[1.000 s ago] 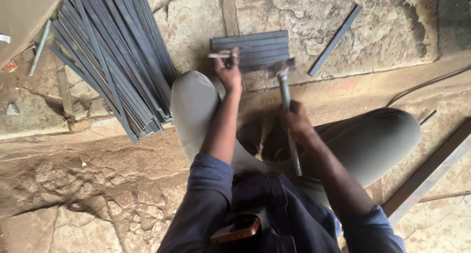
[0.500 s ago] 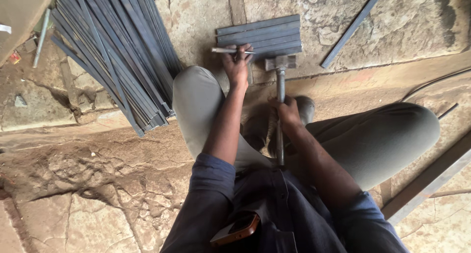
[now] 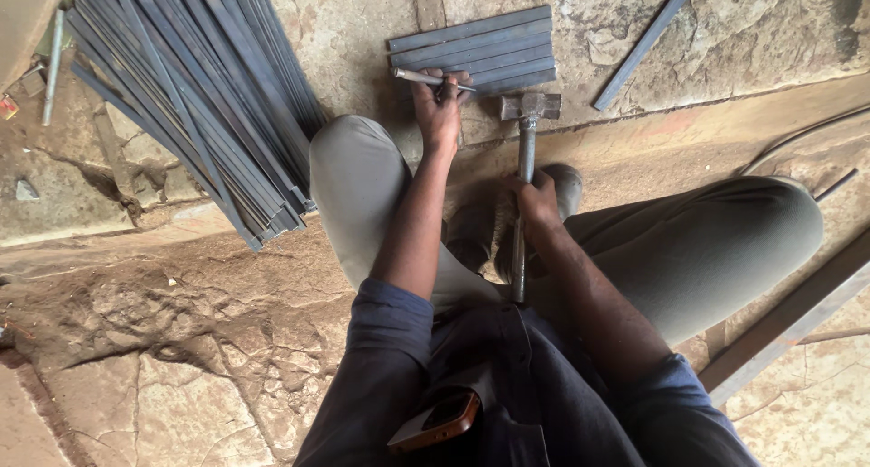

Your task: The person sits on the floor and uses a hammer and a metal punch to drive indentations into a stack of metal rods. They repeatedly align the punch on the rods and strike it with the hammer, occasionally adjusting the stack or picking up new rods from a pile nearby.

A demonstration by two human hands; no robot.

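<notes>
My left hand [image 3: 440, 105] grips a thin metal punch [image 3: 419, 77] lying across the near edge of a small stack of short flat steel strips [image 3: 476, 48] on the stone floor. My right hand [image 3: 535, 200] is closed around the metal handle of a hammer [image 3: 527, 123]. The hammer's head rests just to the right of my left hand, at the near edge of the strips. I am squatting, with both knees in grey trousers spread to either side.
A large pile of long steel strips [image 3: 195, 86] fans out at the upper left. A single loose bar [image 3: 645, 41] lies at the upper right. A long bar [image 3: 788, 317] runs along the right. A phone [image 3: 433, 422] sticks out of my shirt pocket.
The hammer has come forward and down, and its head is now beside my left hand at the strips. My left hand keeps the punch on the stack.
</notes>
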